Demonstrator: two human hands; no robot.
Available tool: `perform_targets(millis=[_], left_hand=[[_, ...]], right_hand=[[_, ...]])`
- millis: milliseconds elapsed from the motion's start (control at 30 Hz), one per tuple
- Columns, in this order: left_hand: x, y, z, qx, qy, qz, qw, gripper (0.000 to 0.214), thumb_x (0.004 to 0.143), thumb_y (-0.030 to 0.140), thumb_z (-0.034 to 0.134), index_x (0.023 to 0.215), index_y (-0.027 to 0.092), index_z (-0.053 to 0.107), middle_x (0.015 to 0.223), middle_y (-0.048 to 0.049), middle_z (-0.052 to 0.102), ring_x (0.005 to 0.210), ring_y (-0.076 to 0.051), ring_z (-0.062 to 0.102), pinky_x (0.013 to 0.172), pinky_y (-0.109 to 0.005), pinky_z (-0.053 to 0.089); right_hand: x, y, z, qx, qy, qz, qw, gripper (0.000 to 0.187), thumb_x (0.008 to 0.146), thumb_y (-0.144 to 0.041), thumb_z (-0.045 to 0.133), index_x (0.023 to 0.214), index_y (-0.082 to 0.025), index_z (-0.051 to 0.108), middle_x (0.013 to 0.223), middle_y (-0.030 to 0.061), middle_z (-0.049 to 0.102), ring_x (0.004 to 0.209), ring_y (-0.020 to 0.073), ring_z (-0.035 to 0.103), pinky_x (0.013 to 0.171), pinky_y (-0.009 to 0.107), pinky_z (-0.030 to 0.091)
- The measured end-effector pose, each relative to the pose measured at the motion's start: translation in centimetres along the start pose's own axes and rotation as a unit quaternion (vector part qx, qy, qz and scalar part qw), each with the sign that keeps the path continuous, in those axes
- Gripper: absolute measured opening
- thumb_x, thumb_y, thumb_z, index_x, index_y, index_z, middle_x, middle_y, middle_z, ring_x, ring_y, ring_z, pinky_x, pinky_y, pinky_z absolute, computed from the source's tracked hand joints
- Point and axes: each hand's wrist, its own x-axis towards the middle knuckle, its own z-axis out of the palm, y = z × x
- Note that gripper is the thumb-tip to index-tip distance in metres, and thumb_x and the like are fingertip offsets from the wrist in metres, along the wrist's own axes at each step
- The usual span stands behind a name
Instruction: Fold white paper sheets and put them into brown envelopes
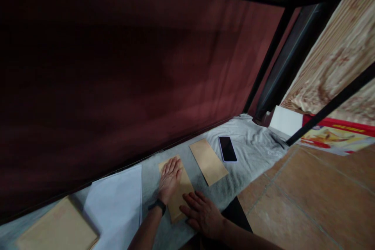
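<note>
A dark red panel (pixel 175 66) is rising behind a narrow ledge draped in grey cloth (pixel 249 136). The fingers of the left hand (pixel 170 174) are lying straight and nearly together, gripping nothing, while its palm is facing down on a brown envelope (pixel 182 187). The fingers of the right hand (pixel 205 213) are standing wider apart, also gripping nothing, with tips overlapping that envelope's near edge; whether they are touching or hovering, I cannot tell. A black wristband (pixel 158 206) is circling the left wrist. The envelope is resting on the cloth, with a second brown envelope (pixel 208 162) lying just beside it and a phone (pixel 227 149) lying beyond. Toward the left, white sheets (pixel 115 203) are spreading out near a brown bundle (pixel 55 226). A printed box (pixel 336 136) is sitting beyond the tiled floor (pixel 307 191).

As I am judging it, a sideways push from the left palm could be creasing the paper or rucking the loose cloth, shifting the neighbouring envelope and the phone. A careless right-hand sweep could be sending paper off the ledge's near edge.

Counting, I am finding two hands, two single envelopes, one brown bundle, one phone, one wristband and one box; the white sheets are overlapping too closely for counting
</note>
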Motion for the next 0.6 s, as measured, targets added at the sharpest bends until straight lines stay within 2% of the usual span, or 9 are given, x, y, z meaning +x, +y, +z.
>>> perform_targets(millis=[100, 200, 267, 433, 500, 600], left_hand=[[-0.1, -0.1, 0.5, 0.007, 0.011, -0.002, 1.000, 0.052, 0.102, 0.034, 0.033, 0.153, 0.024, 0.039, 0.158, -0.0056, 0.043, 0.149, -0.024, 0.032, 0.121, -0.049, 0.030], [-1.3, 0.3, 0.4, 0.015, 0.017, 0.004, 1.000, 0.053, 0.102, 0.035, 0.033, 0.154, 0.023, 0.037, 0.158, -0.0067, 0.043, 0.149, -0.025, 0.033, 0.120, -0.050, 0.031], [-2.9, 0.6, -0.1, 0.018, 0.011, 0.026, 0.999, 0.055, 0.102, 0.035, 0.034, 0.156, 0.023, 0.034, 0.159, -0.0060, 0.041, 0.148, -0.025, 0.034, 0.120, -0.050, 0.032], [-8.2, 1.2, -1.5, 0.024, 0.016, 0.130, 0.991, 0.058, 0.100, 0.027, 0.036, 0.158, 0.028, 0.029, 0.158, -0.0016, 0.044, 0.146, -0.023, 0.038, 0.116, -0.046, 0.037], [-10.2, 1.4, -2.0, 0.030, 0.020, 0.154, 0.987, 0.061, 0.099, 0.022, 0.035, 0.159, 0.028, 0.025, 0.157, -0.0007, 0.044, 0.143, -0.021, 0.042, 0.114, -0.043, 0.041], [-12.5, 1.5, -2.4, 0.039, 0.029, 0.183, 0.982, 0.063, 0.098, 0.025, 0.038, 0.159, 0.028, 0.023, 0.156, -0.0014, 0.046, 0.138, -0.020, 0.049, 0.107, -0.037, 0.046]], right_hand=[[-0.4, -0.1, 0.1, -0.003, 0.009, -0.002, 1.000, 0.057, 0.104, -0.047, 0.043, 0.157, -0.034, 0.028, 0.163, 0.0031, 0.031, 0.144, 0.0219, 0.040, 0.121, 0.041, 0.029], [-0.6, 0.0, 0.3, -0.002, 0.012, -0.001, 1.000, 0.056, 0.105, -0.048, 0.041, 0.157, -0.036, 0.027, 0.164, 0.0026, 0.030, 0.145, 0.0223, 0.039, 0.121, 0.041, 0.030], [-0.6, 0.2, 0.4, -0.002, 0.013, -0.002, 1.000, 0.055, 0.105, -0.049, 0.040, 0.157, -0.037, 0.028, 0.163, 0.0026, 0.031, 0.145, 0.0226, 0.039, 0.121, 0.042, 0.029], [-0.3, 0.3, 0.2, -0.012, 0.021, -0.020, 1.000, 0.055, 0.104, -0.050, 0.041, 0.156, -0.036, 0.029, 0.163, 0.0036, 0.033, 0.144, 0.0218, 0.039, 0.120, 0.042, 0.030], [-0.3, 0.4, 0.0, -0.017, 0.022, -0.025, 0.999, 0.055, 0.104, -0.050, 0.041, 0.156, -0.037, 0.028, 0.162, 0.0039, 0.034, 0.144, 0.0217, 0.039, 0.120, 0.042, 0.031], [-0.5, 0.7, -0.3, -0.019, 0.017, -0.038, 0.999, 0.056, 0.104, -0.050, 0.041, 0.156, -0.033, 0.030, 0.161, 0.0056, 0.037, 0.144, 0.0219, 0.040, 0.119, 0.042, 0.030]])
